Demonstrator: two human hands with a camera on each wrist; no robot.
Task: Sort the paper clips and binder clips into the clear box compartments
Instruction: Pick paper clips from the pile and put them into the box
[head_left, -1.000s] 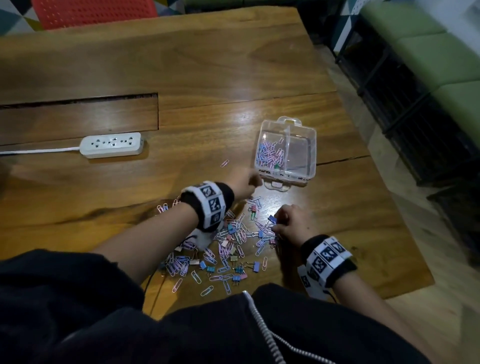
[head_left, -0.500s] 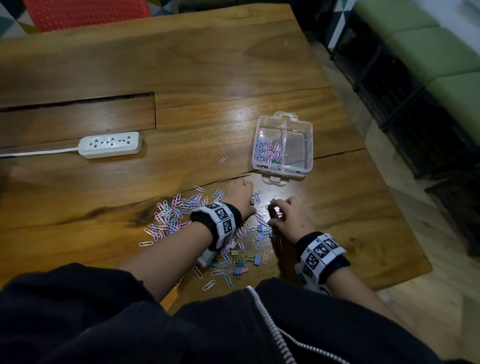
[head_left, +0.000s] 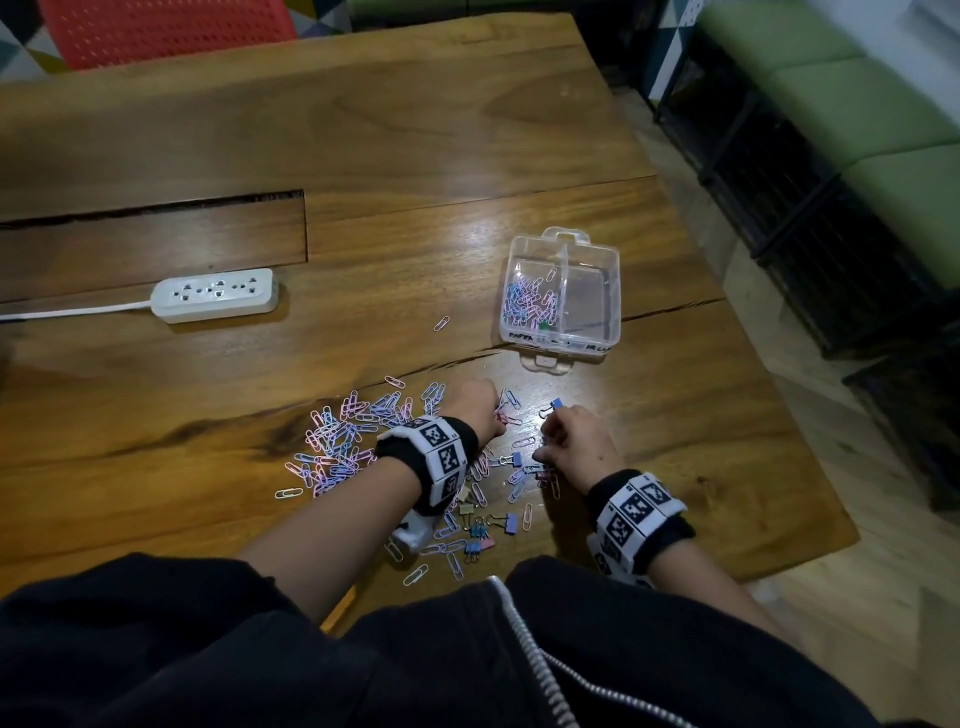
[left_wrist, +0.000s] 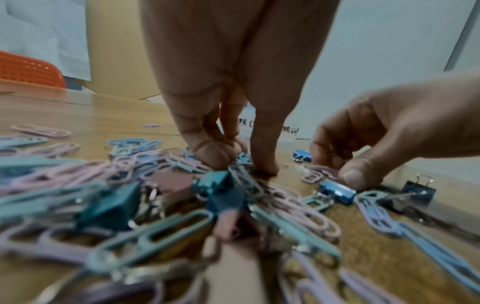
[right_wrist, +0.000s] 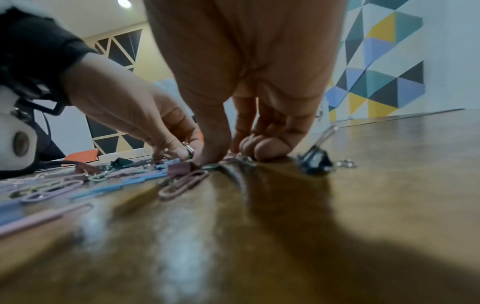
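Observation:
The clear box (head_left: 566, 340) stands beyond my hands; several paper clips (head_left: 530, 301) lie in its left compartment and the right one looks bare. A loose pile of pastel paper clips (head_left: 343, 441) and small binder clips (head_left: 511, 522) covers the table in front of me. My left hand (head_left: 498, 415) is down in the pile, its fingertips (left_wrist: 221, 162) curled and pinching what looks like a binder clip with a wire loop (right_wrist: 189, 147). Beside it, my right hand (head_left: 543, 441) pinches paper clips (left_wrist: 319, 172) against the wood, thumb (left_wrist: 350, 179) next to a blue binder clip (left_wrist: 337, 193).
A white power strip (head_left: 218, 293) lies at the left, its cord running off the table. One stray paper clip (head_left: 441, 323) sits left of the box. Another binder clip (right_wrist: 315, 158) lies just right of my right hand. A red chair (head_left: 166, 31) stands behind the table.
My left hand has drawn back from the box's front edge to the pile and now picks at clips there. My right hand has stayed at the pile, still gathering.

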